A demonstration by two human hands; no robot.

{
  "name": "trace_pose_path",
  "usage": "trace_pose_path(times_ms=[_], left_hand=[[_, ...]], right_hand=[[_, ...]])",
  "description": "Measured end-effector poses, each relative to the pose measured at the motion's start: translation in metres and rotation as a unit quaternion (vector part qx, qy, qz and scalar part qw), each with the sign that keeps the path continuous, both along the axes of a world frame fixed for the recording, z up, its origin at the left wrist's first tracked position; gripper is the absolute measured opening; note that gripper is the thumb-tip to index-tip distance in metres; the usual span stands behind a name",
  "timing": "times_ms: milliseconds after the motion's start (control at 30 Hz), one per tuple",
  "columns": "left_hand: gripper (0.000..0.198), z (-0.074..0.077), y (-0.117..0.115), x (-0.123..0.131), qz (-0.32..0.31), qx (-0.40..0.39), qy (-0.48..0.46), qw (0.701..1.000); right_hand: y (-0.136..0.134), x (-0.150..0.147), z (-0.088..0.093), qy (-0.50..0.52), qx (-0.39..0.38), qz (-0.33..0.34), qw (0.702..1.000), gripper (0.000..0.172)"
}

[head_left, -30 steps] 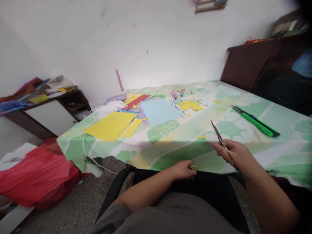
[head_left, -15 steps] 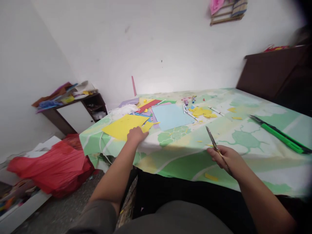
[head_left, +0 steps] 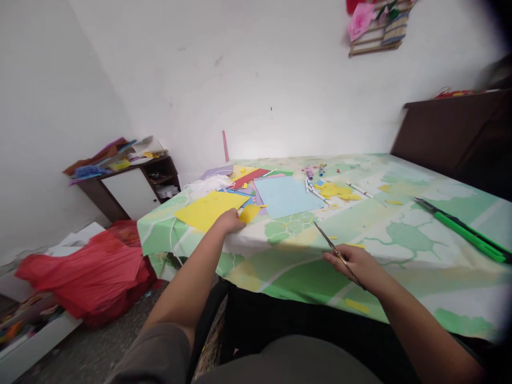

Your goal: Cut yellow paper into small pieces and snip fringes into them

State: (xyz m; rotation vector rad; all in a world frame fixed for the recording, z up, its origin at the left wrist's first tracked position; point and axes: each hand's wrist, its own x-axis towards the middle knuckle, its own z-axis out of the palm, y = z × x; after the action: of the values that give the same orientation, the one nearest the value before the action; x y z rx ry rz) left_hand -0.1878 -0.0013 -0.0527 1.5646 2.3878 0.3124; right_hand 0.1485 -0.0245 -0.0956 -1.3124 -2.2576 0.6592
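Observation:
At the table's near left, my left hand (head_left: 232,221) pinches a small piece of yellow paper (head_left: 250,214) by its edge. A larger yellow sheet (head_left: 210,207) lies just beyond that hand, partly hidden by it. My right hand (head_left: 356,264) is wrapped round a pair of scissors (head_left: 331,244) over the front edge of the table. The scissors' blades look together and point up and to the left. Between the hands and a little farther back lies a light blue sheet (head_left: 288,197).
A green box cutter (head_left: 464,232) lies at the right on the patterned tablecloth (head_left: 296,266). White markers (head_left: 316,193) and yellow scraps (head_left: 336,191) are spread mid-table. A red plastic bag (head_left: 88,277) sits on the floor at left, below a small cabinet (head_left: 130,191).
My left hand now has the small yellow piece raised between its fingers. My right hand and the scissors have moved left, towards it. The view has tilted slightly upward.

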Motion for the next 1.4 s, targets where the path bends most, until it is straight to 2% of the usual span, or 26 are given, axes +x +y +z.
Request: trace_pose_path(times_ms=[300, 467, 600, 833, 1000, 1133, 1233, 1300, 1367, 1400], left_hand=[[0.061, -0.004, -0.002, 0.002, -0.026, 0.078, -0.073, 0.994], [0.057, -0.008, 0.001, 0.013, -0.052, 0.167, -0.101, 0.98], [0.053, -0.003, -0.001, 0.022, -0.052, 0.228, -0.143, 0.962], [0.048, 0.009, -0.026, 0.062, -0.086, 0.282, -0.194, 0.936], [0.047, -0.001, -0.044, 0.098, -0.123, 0.306, -0.345, 0.879], [0.05, -0.006, -0.051, 0.111, -0.151, 0.295, -0.4, 0.855], [0.054, 0.003, -0.054, 0.111, -0.161, 0.295, -0.41, 0.848], [0.048, 0.016, -0.055, 0.11, -0.155, 0.306, -0.391, 0.854], [0.042, 0.029, -0.054, 0.112, -0.158, 0.317, -0.334, 0.873], [0.044, 0.034, -0.052, 0.115, -0.179, 0.299, -0.3, 0.888]], right_hand=[[0.004, -0.01, 0.005, 0.02, -0.031, -0.006, 0.999, 0.042], [0.007, -0.013, 0.01, 0.037, -0.042, -0.017, 0.998, 0.04], [0.009, -0.016, 0.013, 0.066, -0.06, -0.049, 0.995, 0.04], [0.01, -0.035, 0.018, 0.153, -0.089, -0.125, 0.976, 0.042], [0.019, -0.048, 0.015, 0.247, -0.083, -0.146, 0.954, 0.04], [0.021, -0.047, 0.012, 0.321, -0.09, -0.123, 0.935, 0.035], [0.022, -0.036, 0.016, 0.338, -0.081, -0.125, 0.929, 0.031], [0.022, -0.025, 0.024, 0.326, -0.079, -0.117, 0.935, 0.029], [0.022, -0.017, 0.035, 0.292, -0.08, -0.082, 0.949, 0.026], [0.021, -0.014, 0.041, 0.262, -0.074, -0.046, 0.961, 0.025]])
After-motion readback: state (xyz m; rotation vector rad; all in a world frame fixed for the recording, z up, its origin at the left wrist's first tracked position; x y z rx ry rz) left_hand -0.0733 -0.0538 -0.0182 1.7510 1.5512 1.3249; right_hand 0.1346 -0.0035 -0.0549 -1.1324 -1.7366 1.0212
